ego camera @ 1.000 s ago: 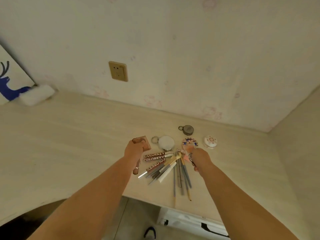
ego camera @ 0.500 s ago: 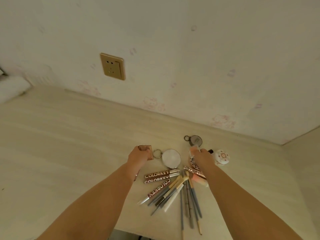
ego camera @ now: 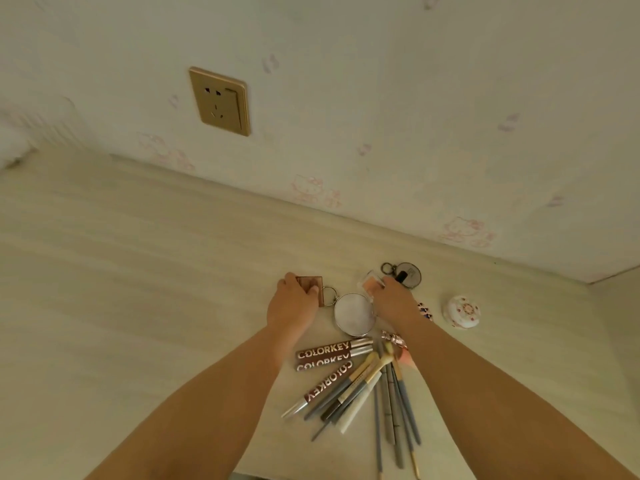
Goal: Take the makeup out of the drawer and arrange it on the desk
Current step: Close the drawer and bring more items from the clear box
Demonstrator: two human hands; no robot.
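Pale wood-grain desk (ego camera: pixel 145 271), faded cartoon wallpaper (ego camera: pixel 381 98), gold socket (ego camera: pixel 219 100)

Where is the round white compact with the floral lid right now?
In the head view, the round white compact lies on the desk at the far right of the makeup, apart from the right hand.

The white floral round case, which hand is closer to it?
Right. The right hand lies just left of the white floral case; the left hand is farther left, beyond the round mirror.
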